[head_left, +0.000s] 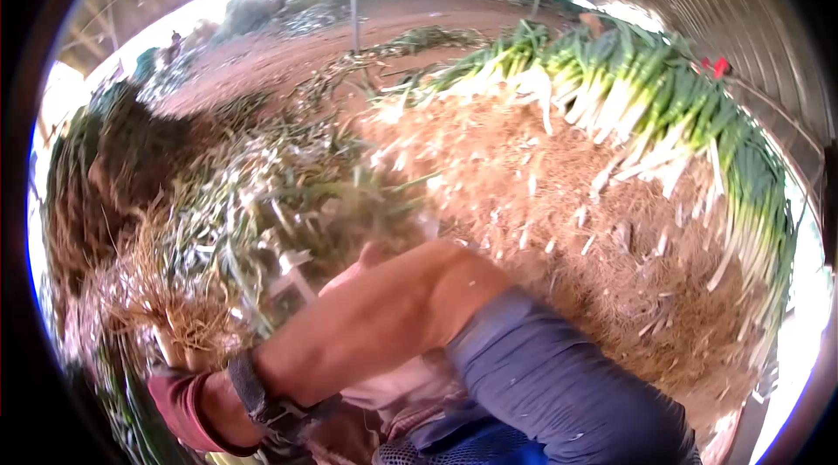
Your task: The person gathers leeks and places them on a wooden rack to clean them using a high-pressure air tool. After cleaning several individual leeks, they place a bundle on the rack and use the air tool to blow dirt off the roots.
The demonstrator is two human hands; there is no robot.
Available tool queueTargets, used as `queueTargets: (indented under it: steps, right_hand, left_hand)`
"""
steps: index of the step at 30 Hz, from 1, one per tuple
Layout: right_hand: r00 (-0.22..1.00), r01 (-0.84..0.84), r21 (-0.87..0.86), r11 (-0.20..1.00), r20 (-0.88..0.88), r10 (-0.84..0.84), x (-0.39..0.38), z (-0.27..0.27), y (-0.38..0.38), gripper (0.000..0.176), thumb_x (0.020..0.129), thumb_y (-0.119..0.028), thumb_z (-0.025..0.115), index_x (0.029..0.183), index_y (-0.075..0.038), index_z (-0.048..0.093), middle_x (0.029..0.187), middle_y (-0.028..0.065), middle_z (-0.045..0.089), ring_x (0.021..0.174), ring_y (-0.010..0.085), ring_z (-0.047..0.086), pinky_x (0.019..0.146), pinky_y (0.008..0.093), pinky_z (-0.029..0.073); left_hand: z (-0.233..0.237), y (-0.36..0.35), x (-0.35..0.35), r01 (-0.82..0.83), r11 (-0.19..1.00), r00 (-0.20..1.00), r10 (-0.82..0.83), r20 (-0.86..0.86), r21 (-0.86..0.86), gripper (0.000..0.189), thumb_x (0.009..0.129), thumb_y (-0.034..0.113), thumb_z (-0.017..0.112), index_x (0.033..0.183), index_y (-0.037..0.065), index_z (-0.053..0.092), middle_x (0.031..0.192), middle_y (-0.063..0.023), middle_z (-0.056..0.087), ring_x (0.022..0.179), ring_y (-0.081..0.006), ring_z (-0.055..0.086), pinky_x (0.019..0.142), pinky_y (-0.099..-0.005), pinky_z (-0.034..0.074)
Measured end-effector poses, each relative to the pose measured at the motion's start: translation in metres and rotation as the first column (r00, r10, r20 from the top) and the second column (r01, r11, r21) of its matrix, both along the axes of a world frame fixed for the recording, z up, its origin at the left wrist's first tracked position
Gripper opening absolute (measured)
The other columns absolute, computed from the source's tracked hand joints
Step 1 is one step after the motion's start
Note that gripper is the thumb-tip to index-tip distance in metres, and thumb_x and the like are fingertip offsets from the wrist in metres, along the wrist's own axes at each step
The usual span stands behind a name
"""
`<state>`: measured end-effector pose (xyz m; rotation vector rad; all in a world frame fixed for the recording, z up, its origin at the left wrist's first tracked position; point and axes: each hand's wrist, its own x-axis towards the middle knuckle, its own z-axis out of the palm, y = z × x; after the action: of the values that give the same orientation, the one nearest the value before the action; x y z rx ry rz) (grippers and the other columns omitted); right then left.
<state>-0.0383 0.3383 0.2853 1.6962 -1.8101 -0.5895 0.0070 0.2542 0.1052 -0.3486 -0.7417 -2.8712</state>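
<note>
A bare forearm with a rolled grey-blue sleeve crosses the lower middle, apparently my right arm. It has a dark strap at the wrist and runs into a maroon cuff. My right hand seems to be inside that maroon cloth at the lower left; its fingers do not show. Close above it are long green onions, roots upward. Behind the forearm a small part of a hand, seemingly my left hand, shows, blurred and mostly covered. It is close to a heap of stripped leaves. Whether it holds anything is hidden.
A long curved row of green onions lies at the right, white ends inward. Root trimmings and bits of stalk cover the ground before it. A thin post stands behind. Dark leafy bundles are at the far left.
</note>
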Motion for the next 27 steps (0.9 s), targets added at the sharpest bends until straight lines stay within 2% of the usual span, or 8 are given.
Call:
queueTargets:
  steps: [5, 7, 10, 15, 16, 19, 23, 27]
  right_hand:
    - [0.98, 0.181, -0.254, 0.95, -0.031, -0.195, -0.038, -0.035, 0.053, 0.021, 0.072, -0.025, 0.076, 0.083, -0.007, 0.081, 0.077, 0.0086, 0.074, 0.072, 0.0261, 0.07, 0.053, 0.0496, 0.044]
    - [0.154, 0.116, -0.704, 0.7, -0.684, -0.713, -0.068, -0.017, 0.117, 0.025, 0.075, -0.019, 0.068, 0.068, 0.005, 0.073, 0.06, 0.0109, 0.065, 0.047, 0.0262, 0.059, 0.041, 0.0388, 0.045]
    - [0.938, 0.343, -0.5, 0.796, 0.232, -0.258, -0.082, 0.098, 0.256, 0.019, 0.075, -0.023, 0.07, 0.076, -0.004, 0.074, 0.071, 0.0148, 0.071, 0.065, 0.0321, 0.07, 0.063, 0.05, 0.057]
    - [0.642, 0.538, -0.832, 0.135, 0.3, -0.705, -0.035, 0.167, 0.533, 0.025, 0.081, -0.024, 0.076, 0.101, -0.01, 0.073, 0.085, 0.0087, 0.074, 0.073, 0.0243, 0.073, 0.067, 0.0413, 0.06]
    - [0.593, 0.324, -0.899, 0.293, -0.048, -0.804, -0.02, 0.156, 0.608, 0.036, 0.08, -0.03, 0.081, 0.108, -0.01, 0.074, 0.09, 0.0098, 0.076, 0.075, 0.0187, 0.073, 0.066, 0.0379, 0.06]
    - [0.537, 0.292, -0.723, -0.627, 0.666, -0.518, 0.07, 0.117, 0.691, 0.044, 0.084, -0.024, 0.079, 0.122, -0.003, 0.07, 0.097, 0.0085, 0.075, 0.071, 0.0174, 0.069, 0.063, 0.0312, 0.059]
    - [0.227, 0.218, -0.286, -0.933, 0.945, -0.237, 0.124, -0.02, 0.855, 0.022, 0.084, -0.026, 0.075, 0.089, -0.005, 0.074, 0.068, 0.0016, 0.058, 0.056, 0.0188, 0.055, 0.053, 0.0334, 0.044]
    - [0.221, 0.156, -0.18, -0.971, 0.965, -0.143, 0.121, -0.007, 0.823, 0.063, 0.081, -0.048, 0.073, 0.105, 0.01, 0.077, 0.104, 0.0253, 0.077, 0.094, 0.0367, 0.074, 0.084, 0.0429, 0.056]
  left_hand:
    - [0.026, -0.003, -0.093, -0.074, 0.981, 0.992, 0.091, 0.09, -0.18, 0.099, 0.099, 0.072, 0.053, 0.167, 0.004, 0.029, 0.159, -0.0221, 0.049, 0.136, -0.028, 0.051, 0.113, -0.0402, 0.04]
    - [0.047, -0.013, -0.124, -0.083, 0.965, 0.993, 0.101, 0.058, -0.25, 0.098, 0.1, 0.071, 0.053, 0.167, 0.003, 0.028, 0.161, -0.0222, 0.047, 0.139, -0.0285, 0.05, 0.115, -0.0404, 0.039]
    - [0.098, -0.034, -0.167, -0.036, 0.924, 0.998, 0.017, -0.053, -0.381, 0.096, 0.101, 0.069, 0.052, 0.167, 0.003, 0.028, 0.163, -0.0223, 0.045, 0.144, -0.0293, 0.047, 0.118, -0.0408, 0.036]
    - [0.252, 0.206, -0.142, -0.105, 0.533, 0.75, -0.512, -0.419, -0.84, 0.09, 0.104, 0.059, 0.057, 0.166, 0.001, 0.028, 0.166, -0.0172, 0.044, 0.136, -0.0269, 0.059, 0.103, -0.0364, 0.052]
    - [0.248, 0.243, -0.124, -0.118, 0.514, 0.753, -0.511, -0.414, -0.85, 0.096, 0.099, 0.056, 0.068, 0.166, 0.0, 0.029, 0.155, -0.0159, 0.056, 0.122, -0.0233, 0.067, 0.088, -0.0331, 0.059]
    - [0.199, 0.288, -0.11, 0.207, 0.448, 0.823, -0.56, -0.092, -0.87, 0.099, 0.083, 0.037, 0.092, 0.158, -0.004, 0.042, 0.127, -0.0141, 0.073, 0.105, -0.0192, 0.074, 0.088, -0.0324, 0.061]
    - [0.084, 0.239, -0.154, 0.343, 0.355, 0.847, -0.517, 0.124, -0.87, 0.071, 0.092, 0.024, 0.085, 0.147, -0.008, 0.054, 0.126, -0.014, 0.074, 0.109, -0.0203, 0.072, 0.095, -0.0326, 0.057]
    - [0.028, 0.176, -0.154, 0.307, 0.211, 0.949, -0.149, 0.28, -0.928, 0.047, 0.098, 0.024, 0.074, 0.135, -0.004, 0.063, 0.1, -0.0067, 0.074, 0.084, -0.0149, 0.07, 0.072, -0.0295, 0.058]
